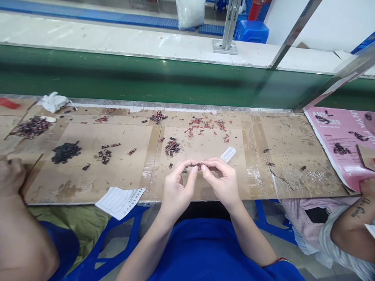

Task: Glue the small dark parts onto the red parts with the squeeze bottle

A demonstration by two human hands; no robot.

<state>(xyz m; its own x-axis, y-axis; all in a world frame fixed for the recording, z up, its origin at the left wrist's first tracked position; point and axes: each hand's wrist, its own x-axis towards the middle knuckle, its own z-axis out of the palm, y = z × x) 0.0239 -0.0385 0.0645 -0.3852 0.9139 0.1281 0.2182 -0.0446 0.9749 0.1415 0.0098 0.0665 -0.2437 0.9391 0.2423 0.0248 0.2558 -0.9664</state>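
Note:
Over the cardboard-covered bench [117, 175], my left hand [177, 187] and my right hand [224, 182] meet at the fingertips. Between them both pinch one small red-and-black part [199, 164], too small to make out in detail. Just beyond my left hand is a heap of similar black-and-red parts [172, 147]. Loose red pieces [206, 125] lie scattered farther back, with another mixed pile [158, 117] to their left. A small clear-white plastic scoop-like piece [228, 154] rests just past my right hand.
To the left are a black pile [66, 152], a dark red heap [33, 127] and a co-worker's hand [11, 175]. A paper slip [119, 202] overhangs the front edge. Another co-worker's arm [356, 218] is at right, near a pink sheet [336, 132]. A green conveyor belt [146, 80] runs behind.

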